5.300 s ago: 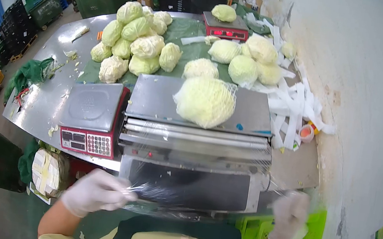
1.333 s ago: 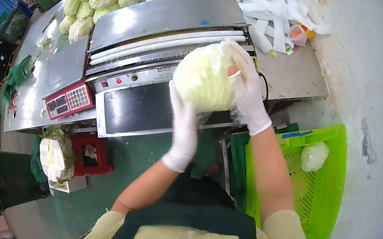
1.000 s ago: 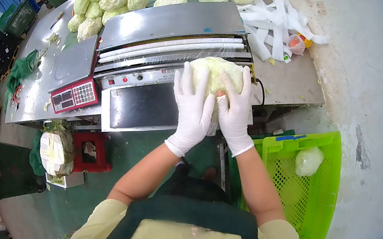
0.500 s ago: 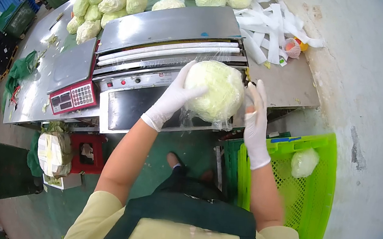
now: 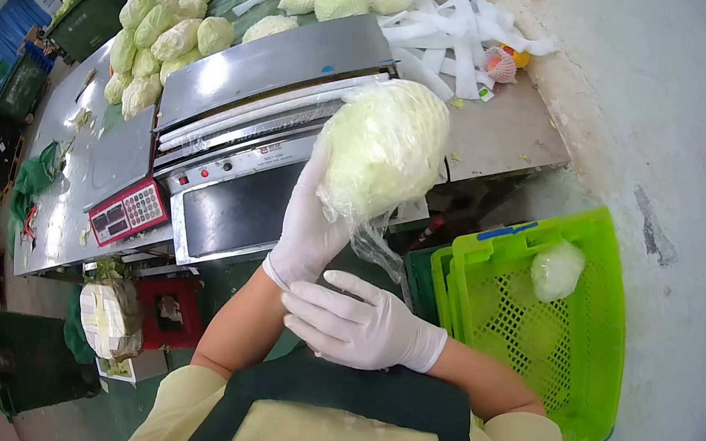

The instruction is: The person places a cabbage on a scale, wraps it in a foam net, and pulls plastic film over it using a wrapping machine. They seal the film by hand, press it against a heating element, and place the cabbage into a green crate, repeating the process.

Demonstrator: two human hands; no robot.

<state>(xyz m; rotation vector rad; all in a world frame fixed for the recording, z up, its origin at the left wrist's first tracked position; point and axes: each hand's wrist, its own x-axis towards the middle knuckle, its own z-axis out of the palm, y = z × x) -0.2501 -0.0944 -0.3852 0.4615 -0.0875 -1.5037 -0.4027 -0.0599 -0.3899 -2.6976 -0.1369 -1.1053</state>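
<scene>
A pale green cabbage [image 5: 388, 148] in clear plastic film is held up above the front of the wrapping machine [image 5: 243, 125]. My left hand [image 5: 313, 219], in a white glove, grips it from below and the left side; some of its fingers are hidden behind the cabbage. A loose tail of film [image 5: 378, 248] hangs under the cabbage. My right hand [image 5: 346, 319], also gloved, is apart from the cabbage, just below my left wrist, with its fingers stretched out and holding nothing.
A bright green crate [image 5: 600, 352] with a wrapped cabbage [image 5: 557, 271] inside stands at right. Several cabbages [image 5: 161, 33] are piled at back left. A red scale [image 5: 128, 211] sits left of the machine. White foam strips [image 5: 465, 40] lie at the back right.
My right hand has left the cabbage's right side and come down and left, near my left wrist. The cabbage looks larger and turned, with its film tail now hanging lower.
</scene>
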